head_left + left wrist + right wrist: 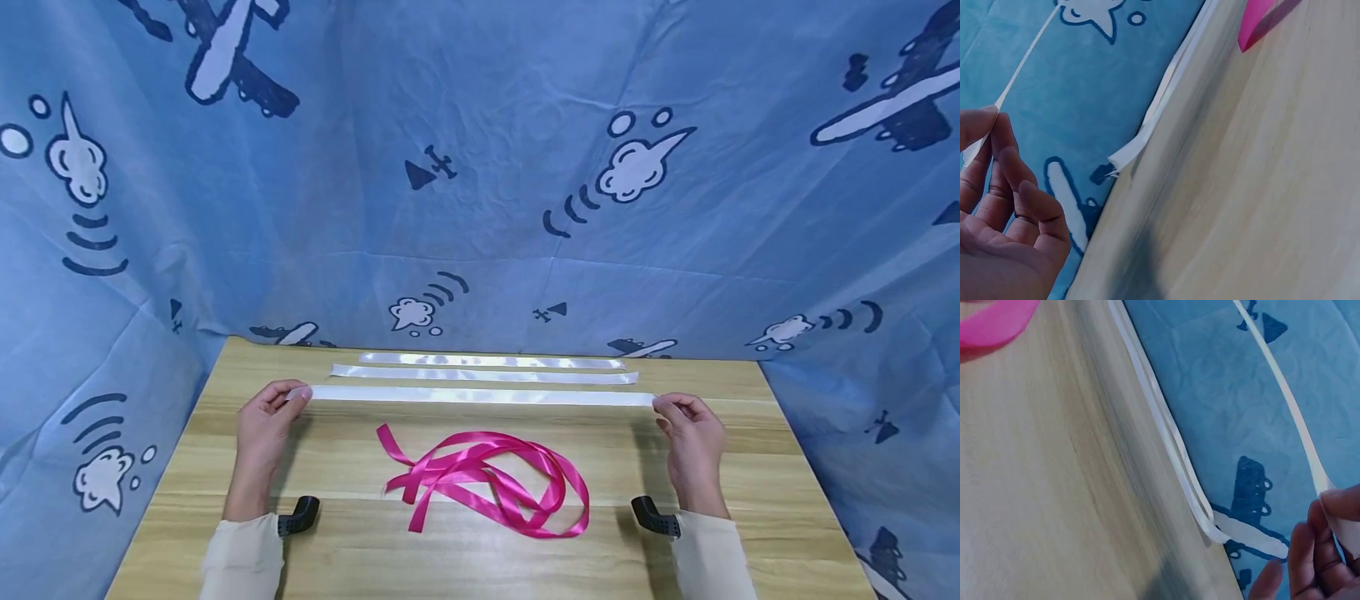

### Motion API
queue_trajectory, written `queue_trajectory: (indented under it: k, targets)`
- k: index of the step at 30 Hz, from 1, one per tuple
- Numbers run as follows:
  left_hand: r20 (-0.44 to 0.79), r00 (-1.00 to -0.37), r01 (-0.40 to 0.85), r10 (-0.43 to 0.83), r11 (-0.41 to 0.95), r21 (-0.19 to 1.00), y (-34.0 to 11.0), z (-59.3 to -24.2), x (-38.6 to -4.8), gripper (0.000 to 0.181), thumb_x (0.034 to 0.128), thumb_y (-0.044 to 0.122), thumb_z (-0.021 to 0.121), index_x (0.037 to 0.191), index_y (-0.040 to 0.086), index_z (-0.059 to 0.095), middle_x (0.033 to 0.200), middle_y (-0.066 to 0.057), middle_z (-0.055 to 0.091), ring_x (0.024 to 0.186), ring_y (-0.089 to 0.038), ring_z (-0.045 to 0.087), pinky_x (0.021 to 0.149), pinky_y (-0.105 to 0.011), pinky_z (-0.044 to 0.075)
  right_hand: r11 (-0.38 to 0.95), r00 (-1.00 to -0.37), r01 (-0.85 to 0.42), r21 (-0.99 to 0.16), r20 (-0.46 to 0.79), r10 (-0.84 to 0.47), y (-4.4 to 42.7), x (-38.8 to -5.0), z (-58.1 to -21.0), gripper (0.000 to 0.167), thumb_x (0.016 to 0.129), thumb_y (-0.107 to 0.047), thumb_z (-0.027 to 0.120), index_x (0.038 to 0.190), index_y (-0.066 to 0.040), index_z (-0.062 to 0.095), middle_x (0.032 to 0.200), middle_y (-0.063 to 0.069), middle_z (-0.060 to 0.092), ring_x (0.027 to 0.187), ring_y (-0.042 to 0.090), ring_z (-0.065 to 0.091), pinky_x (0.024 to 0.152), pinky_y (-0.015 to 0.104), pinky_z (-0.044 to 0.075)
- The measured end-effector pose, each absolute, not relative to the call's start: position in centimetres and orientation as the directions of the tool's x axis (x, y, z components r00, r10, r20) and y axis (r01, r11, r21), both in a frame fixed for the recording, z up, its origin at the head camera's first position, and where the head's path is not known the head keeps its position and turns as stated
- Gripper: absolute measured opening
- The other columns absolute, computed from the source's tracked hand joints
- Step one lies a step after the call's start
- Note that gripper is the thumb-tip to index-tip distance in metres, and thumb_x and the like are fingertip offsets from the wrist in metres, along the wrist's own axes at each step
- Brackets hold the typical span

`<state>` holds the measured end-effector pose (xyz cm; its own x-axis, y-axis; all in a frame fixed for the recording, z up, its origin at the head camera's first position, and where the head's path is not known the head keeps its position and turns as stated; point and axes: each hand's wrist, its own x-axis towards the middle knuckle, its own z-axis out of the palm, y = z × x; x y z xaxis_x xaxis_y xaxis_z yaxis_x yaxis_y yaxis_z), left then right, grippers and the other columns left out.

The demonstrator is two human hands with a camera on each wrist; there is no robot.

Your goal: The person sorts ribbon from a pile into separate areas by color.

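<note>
A white satin ribbon [480, 396] is stretched straight between my two hands, raised above the table. My left hand [264, 421] pinches its left end between thumb and fingertips; the left wrist view shows the ribbon [1025, 62] running up from that pinch. At the other end my right hand [693, 442] pinches the ribbon, with thumb and forefinger meeting on it in the right wrist view [1329, 537]. Two more white ribbons, a nearer one [480, 375] and a farther one [487, 361], lie side by side along the table's back edge.
A loose heap of pink satin ribbon [555, 492] lies in loops on the wooden table [360, 567], between my forearms. Blue printed cloth [495, 217] hangs behind the table and along both sides. Black wrist mounts [300, 516] sit on my sleeves.
</note>
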<state>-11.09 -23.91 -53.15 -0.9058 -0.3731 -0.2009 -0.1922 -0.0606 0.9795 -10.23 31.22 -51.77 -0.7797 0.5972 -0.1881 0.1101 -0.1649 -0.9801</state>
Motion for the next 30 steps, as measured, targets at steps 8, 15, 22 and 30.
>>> queue_trajectory:
  k: [8,15,22,30]
  targets:
    - [-0.169,-0.907,-0.21,-0.384,0.065,0.976,-23.5,-54.6,-12.7,0.011,0.0962,0.011,0.076,0.103,0.004,0.072,0.078,0.019,0.068,0.074,-0.001,0.058,0.068,-0.017,0.05,-0.048,-0.77,0.153,-0.987,-0.15,0.621,31.0,-11.8,-53.0,0.009,0.092,0.003,0.073,0.089,-0.005,0.073,0.076,-0.009,0.065,0.076,0.01,0.056,0.067,0.018,0.049]
    - [-0.137,-0.909,-0.229,-0.394,0.195,0.954,-22.9,-55.5,-13.7,0.02,0.0963,0.012,0.075,0.109,-0.003,0.071,0.075,0.022,0.064,0.074,0.0,0.057,0.067,-0.016,0.047,0.094,-0.774,0.21,-0.973,-0.106,0.624,31.1,-13.1,-54.4,0.006,0.094,0.002,0.069,0.094,-0.003,0.071,0.076,-0.014,0.063,0.076,0.006,0.055,0.065,0.017,0.046]
    - [-0.13,-0.907,-0.265,-0.401,0.302,0.916,-22.4,-56.4,-14.6,0.018,0.0966,0.013,0.074,0.108,0.0,0.074,0.079,0.014,0.064,0.078,-0.003,0.056,0.07,-0.016,0.045,0.206,-0.774,0.28,-0.937,-0.094,0.626,31.0,-13.9,-55.7,0.006,0.093,0.005,0.064,0.097,0.003,0.068,0.074,-0.014,0.058,0.072,0.007,0.05,0.057,0.017,0.042]
    - [-0.127,-0.915,-0.277,-0.383,0.366,0.889,-22.2,-56.8,-15.3,0.018,0.0976,0.014,0.073,0.108,-0.001,0.074,0.084,0.005,0.064,0.079,-0.007,0.053,0.069,-0.016,0.043,0.36,-0.784,0.309,-0.88,-0.021,0.621,31.0,-14.6,-56.7,0.008,0.091,0.002,0.065,0.098,0.004,0.068,0.077,-0.015,0.056,0.077,0.005,0.052,0.065,0.015,0.043]
